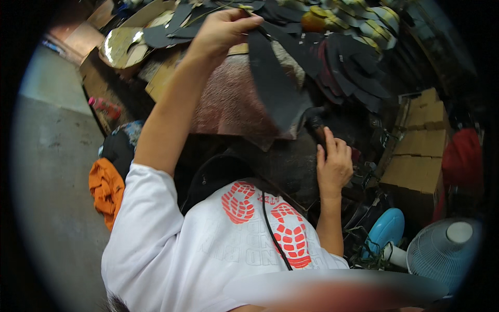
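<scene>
My left hand (pixel 226 32) reaches to the far side of the work surface. Its thumb and fingers are pinched at the upper end of a long black cut piece of sheet material (pixel 273 78), which slants down toward the right. My right hand (pixel 335 161) is closed around a short, dark tool (pixel 315 125) with a rounded dark head, close to the lower end of the black piece. The tool's exact kind cannot be made out. Under the black piece lies a rough, reddish-brown board (pixel 228 101).
Several stacked black cut pieces (pixel 348 67) and yellow-and-white bundles (pixel 377 26) lie at the far right. A pink-capped bottle (pixel 105 107) and an orange cloth (pixel 106 190) are at left. Cardboard boxes (pixel 416 161), a blue round object (pixel 385 229) and a white fan (pixel 442 252) stand at right.
</scene>
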Action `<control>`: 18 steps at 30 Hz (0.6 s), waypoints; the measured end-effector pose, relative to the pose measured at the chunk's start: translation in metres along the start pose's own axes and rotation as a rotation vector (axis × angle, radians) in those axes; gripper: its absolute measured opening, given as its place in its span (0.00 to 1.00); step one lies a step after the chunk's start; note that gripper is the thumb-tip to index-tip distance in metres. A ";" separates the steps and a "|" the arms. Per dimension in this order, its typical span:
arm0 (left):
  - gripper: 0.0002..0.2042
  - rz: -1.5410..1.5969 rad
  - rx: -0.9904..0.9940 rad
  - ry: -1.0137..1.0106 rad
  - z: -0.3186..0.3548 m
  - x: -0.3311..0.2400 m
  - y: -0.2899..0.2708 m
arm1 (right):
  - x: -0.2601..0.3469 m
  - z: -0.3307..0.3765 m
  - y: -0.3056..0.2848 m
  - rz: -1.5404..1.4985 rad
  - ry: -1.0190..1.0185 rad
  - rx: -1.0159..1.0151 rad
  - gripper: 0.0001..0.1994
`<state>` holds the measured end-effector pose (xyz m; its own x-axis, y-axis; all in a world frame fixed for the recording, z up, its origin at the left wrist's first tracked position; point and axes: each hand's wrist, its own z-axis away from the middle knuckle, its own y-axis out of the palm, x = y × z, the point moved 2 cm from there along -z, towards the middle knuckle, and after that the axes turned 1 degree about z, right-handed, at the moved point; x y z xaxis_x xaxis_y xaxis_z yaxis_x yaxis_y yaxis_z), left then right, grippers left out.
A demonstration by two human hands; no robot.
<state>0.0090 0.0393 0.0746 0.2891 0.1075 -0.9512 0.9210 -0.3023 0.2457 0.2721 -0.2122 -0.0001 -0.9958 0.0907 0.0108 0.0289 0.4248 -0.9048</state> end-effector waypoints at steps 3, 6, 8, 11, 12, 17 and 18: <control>0.06 0.069 -0.036 0.035 -0.008 -0.031 0.008 | 0.002 0.000 0.001 -0.010 -0.017 0.001 0.27; 0.06 0.105 -0.030 0.182 -0.029 -0.044 0.031 | 0.004 0.001 -0.001 -0.011 0.009 0.008 0.27; 0.07 0.061 -0.069 0.264 -0.050 -0.035 0.053 | 0.007 0.001 -0.001 -0.032 0.005 0.007 0.26; 0.12 0.029 -0.186 0.423 -0.065 0.008 0.101 | 0.011 0.003 0.000 -0.019 -0.017 -0.012 0.26; 0.11 0.107 -0.135 0.243 -0.073 0.023 0.113 | 0.012 0.004 0.001 -0.035 0.009 0.014 0.27; 0.17 -0.337 -0.093 0.198 -0.052 0.070 0.122 | 0.012 0.009 0.003 -0.006 0.014 0.033 0.29; 0.17 -0.356 -0.094 0.221 -0.052 0.070 0.108 | 0.011 0.009 0.002 0.008 -0.001 0.022 0.28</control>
<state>0.1420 0.0630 0.0446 -0.0114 0.3928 -0.9196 0.9902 -0.1232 -0.0649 0.2607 -0.2181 -0.0054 -0.9957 0.0926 0.0034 0.0345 0.4046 -0.9139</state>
